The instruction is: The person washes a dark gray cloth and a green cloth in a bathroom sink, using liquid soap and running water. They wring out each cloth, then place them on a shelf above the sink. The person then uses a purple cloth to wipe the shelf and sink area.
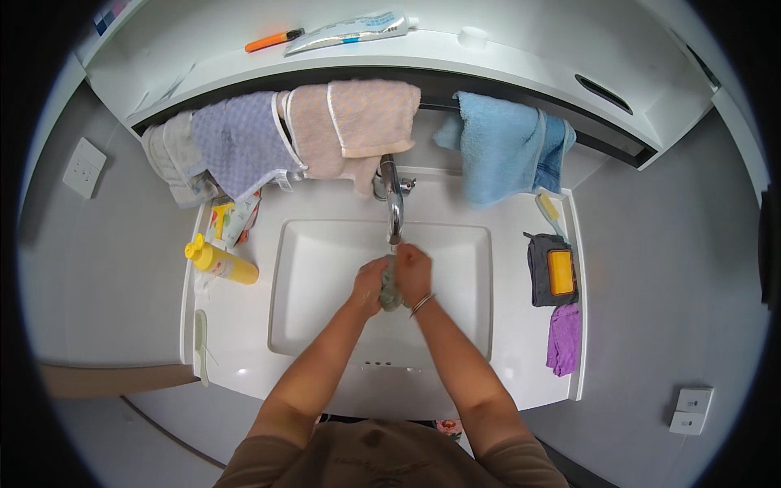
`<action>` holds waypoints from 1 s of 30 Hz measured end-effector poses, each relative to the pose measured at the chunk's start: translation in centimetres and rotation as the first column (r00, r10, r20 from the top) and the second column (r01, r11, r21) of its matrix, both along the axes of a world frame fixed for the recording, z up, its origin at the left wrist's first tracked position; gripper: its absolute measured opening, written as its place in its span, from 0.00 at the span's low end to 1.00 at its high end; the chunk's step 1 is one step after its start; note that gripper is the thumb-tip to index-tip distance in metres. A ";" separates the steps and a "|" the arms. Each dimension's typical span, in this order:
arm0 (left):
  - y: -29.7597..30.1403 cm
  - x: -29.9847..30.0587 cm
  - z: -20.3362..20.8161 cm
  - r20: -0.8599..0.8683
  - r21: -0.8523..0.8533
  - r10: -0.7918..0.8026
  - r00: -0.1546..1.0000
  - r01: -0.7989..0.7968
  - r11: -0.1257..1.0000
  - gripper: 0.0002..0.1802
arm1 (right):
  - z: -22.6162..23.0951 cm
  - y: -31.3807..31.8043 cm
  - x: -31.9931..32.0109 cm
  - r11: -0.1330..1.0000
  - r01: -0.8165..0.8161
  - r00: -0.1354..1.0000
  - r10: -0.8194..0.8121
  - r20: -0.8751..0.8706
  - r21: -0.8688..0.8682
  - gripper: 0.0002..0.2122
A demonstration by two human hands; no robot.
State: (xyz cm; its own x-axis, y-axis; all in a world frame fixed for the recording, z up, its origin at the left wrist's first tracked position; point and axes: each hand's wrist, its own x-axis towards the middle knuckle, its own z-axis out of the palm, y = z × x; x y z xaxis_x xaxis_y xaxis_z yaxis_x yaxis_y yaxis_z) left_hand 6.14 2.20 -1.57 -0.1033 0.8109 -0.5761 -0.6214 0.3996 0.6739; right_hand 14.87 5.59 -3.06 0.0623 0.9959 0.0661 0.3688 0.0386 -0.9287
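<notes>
Two hands come together under the faucet point(394, 203), and between them we squeeze a grey-green cloth point(391, 285). Our left hand point(370, 283) is closed on its left side; our right hand point(413, 272), curled like a fist and slightly blurred, grips it from the other side and hides part of it. The cloth is held over the white sink point(313, 313), near the middle of its width, and whether any water lies in the basin we cannot tell.

On the surface point(521, 358) to our left, a yellow bottle point(224, 262) lies tilted beside the basin; its contents do not show. Behind it are some small packets point(238, 220), and nearer to us a pale green comb-like tool point(201, 346) lies along the edge. To our right we have a dark grey pouch point(540, 275) with a yellow-orange block point(560, 272) on it, a brush point(551, 213) behind and a purple cloth point(563, 340) in front.

Ahead of us, a blue towel point(496, 150) and a peach towel point(374, 122) hang on either side above the faucet, the peach one close to its base. On the shelf point(521, 57) above rests a silver-white tube point(350, 32).
</notes>
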 end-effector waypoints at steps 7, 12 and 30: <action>1.1 -3.7 -2.1 -0.034 0.071 0.211 0.977 -0.208 0.975 0.05 | 0.3 -2.0 0.3 0.985 0.141 0.946 -0.105 -0.308 0.097 0.08; 0.4 -1.5 -5.8 -0.111 0.046 0.184 0.977 -0.180 0.983 0.12 | 2.3 -5.5 -2.1 0.971 -0.082 0.996 0.087 -0.009 0.227 0.12; 0.4 -4.6 8.2 -0.545 -0.165 -0.666 0.510 0.713 0.681 0.26 | -0.2 0.7 3.4 0.917 -0.366 0.886 0.289 -0.362 -0.162 0.15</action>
